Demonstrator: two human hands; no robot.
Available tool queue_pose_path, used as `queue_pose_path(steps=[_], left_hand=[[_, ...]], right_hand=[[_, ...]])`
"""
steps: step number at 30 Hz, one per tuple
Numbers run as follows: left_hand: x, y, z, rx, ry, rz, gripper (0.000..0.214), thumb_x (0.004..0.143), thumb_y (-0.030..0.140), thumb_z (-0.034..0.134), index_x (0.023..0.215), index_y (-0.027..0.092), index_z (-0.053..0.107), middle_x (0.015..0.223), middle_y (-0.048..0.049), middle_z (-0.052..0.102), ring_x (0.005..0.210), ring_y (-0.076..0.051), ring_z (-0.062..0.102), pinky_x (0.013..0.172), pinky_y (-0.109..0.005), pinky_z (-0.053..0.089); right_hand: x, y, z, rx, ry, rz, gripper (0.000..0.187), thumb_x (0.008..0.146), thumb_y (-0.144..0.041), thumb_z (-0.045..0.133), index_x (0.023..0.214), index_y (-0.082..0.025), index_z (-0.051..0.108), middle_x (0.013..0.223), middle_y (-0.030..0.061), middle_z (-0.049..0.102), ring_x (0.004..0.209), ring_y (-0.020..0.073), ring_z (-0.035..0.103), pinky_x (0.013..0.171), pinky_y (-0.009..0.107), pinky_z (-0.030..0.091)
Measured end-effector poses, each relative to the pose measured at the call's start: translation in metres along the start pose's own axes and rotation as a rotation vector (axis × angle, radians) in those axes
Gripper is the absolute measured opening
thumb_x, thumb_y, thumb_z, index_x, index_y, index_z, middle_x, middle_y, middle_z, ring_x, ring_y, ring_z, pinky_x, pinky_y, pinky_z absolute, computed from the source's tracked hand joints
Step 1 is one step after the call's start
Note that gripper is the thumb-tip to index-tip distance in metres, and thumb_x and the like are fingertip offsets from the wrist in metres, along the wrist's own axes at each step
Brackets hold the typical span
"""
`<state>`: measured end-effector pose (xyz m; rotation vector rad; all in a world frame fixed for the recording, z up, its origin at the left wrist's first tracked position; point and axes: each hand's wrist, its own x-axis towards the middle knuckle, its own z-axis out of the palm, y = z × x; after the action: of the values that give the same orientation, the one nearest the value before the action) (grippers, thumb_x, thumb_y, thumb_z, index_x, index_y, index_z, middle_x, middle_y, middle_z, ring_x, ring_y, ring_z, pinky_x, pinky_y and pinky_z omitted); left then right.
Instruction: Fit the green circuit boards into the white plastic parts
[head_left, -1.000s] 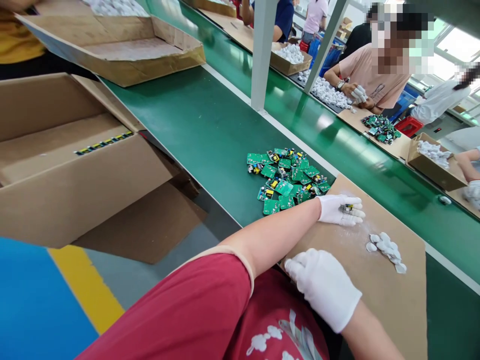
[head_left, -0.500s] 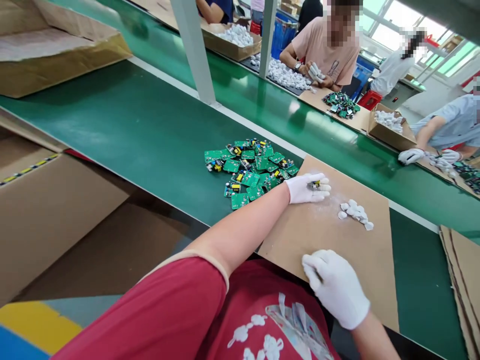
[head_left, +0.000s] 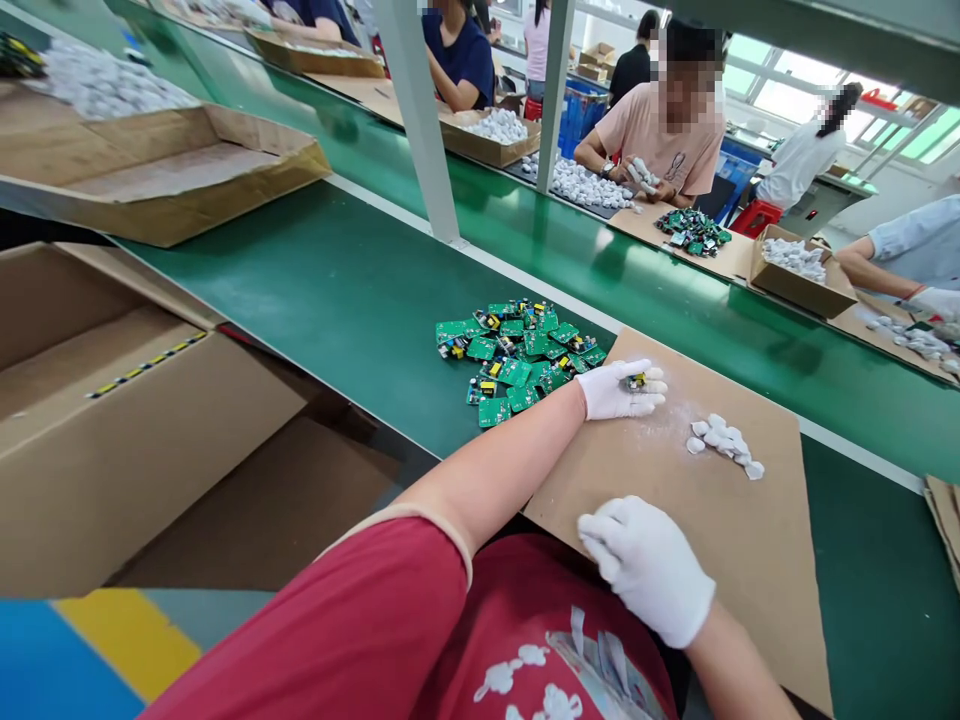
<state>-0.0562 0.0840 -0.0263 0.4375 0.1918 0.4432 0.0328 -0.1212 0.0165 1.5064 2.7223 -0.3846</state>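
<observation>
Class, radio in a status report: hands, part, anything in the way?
Left hand palm up, small electronic part on it. Right hand curled, inside hidden. No obstruction seen; white pieces lie apart from both hands.

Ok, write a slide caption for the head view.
Electronic part rests in an open gloved left hand near green circuit boards.
</observation>
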Motion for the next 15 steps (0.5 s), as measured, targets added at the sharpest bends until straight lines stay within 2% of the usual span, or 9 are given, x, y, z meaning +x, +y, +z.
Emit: queue_pose_path(steps=[3,5,7,11,13,15], left_hand=[[0.000,0.000,-0.001,-0.010,-0.006,0.012,0.023,0.086,0.030,0.049,0.099,0.013,0.056,0.086,-0.0068,0.066,0.079,-0.019,0.066,0.065,-0.029,0.052],[0.000,-0.001,-0.002,-0.010,0.011,0.019,0.023,0.085,0.030,0.050,0.100,0.012,0.056,0.085,-0.0071,0.066,0.078,-0.019,0.066,0.066,-0.029,0.052],[0.002,0.000,-0.003,-0.001,0.027,0.015,0.024,0.084,0.031,0.052,0.099,0.012,0.056,0.085,-0.0078,0.066,0.076,-0.019,0.066,0.065,-0.029,0.052],[0.003,-0.001,-0.004,0.015,0.031,0.002,0.025,0.083,0.031,0.053,0.100,0.013,0.056,0.086,-0.0082,0.065,0.077,-0.019,0.066,0.066,-0.030,0.051],[0.002,-0.001,-0.003,0.009,0.039,0.012,0.025,0.084,0.031,0.052,0.101,0.013,0.056,0.087,-0.0076,0.065,0.078,-0.019,0.066,0.067,-0.030,0.051],[0.001,-0.002,-0.001,0.013,0.073,0.014,0.026,0.085,0.031,0.051,0.102,0.013,0.056,0.088,-0.0079,0.065,0.078,-0.019,0.065,0.068,-0.029,0.050]], right_hand=[[0.037,-0.016,0.000,-0.128,-0.013,-0.060,0.013,0.087,-0.023,0.048,0.087,-0.026,0.061,0.080,0.0010,0.063,0.070,0.0163,0.051,0.058,0.028,0.030],[0.051,-0.019,-0.004,-0.208,0.002,0.000,0.015,0.088,-0.025,0.045,0.089,-0.025,0.060,0.081,0.0034,0.063,0.072,0.0179,0.052,0.057,0.029,0.028],[0.053,-0.020,-0.007,-0.240,-0.009,0.034,0.015,0.088,-0.024,0.045,0.088,-0.024,0.061,0.080,0.0047,0.062,0.071,0.0183,0.052,0.056,0.029,0.028],[0.046,-0.021,-0.006,-0.164,-0.097,-0.143,0.011,0.085,-0.022,0.050,0.083,-0.024,0.061,0.075,0.0026,0.062,0.066,0.0177,0.052,0.054,0.029,0.029],[0.043,-0.007,-0.005,-0.148,-0.031,-0.063,0.014,0.086,-0.023,0.049,0.083,-0.024,0.062,0.076,0.0035,0.063,0.068,0.0186,0.053,0.056,0.029,0.032],[0.037,0.018,-0.006,-0.086,0.132,0.141,0.017,0.087,-0.023,0.047,0.085,-0.023,0.064,0.080,0.0056,0.064,0.075,0.0196,0.055,0.062,0.030,0.037]])
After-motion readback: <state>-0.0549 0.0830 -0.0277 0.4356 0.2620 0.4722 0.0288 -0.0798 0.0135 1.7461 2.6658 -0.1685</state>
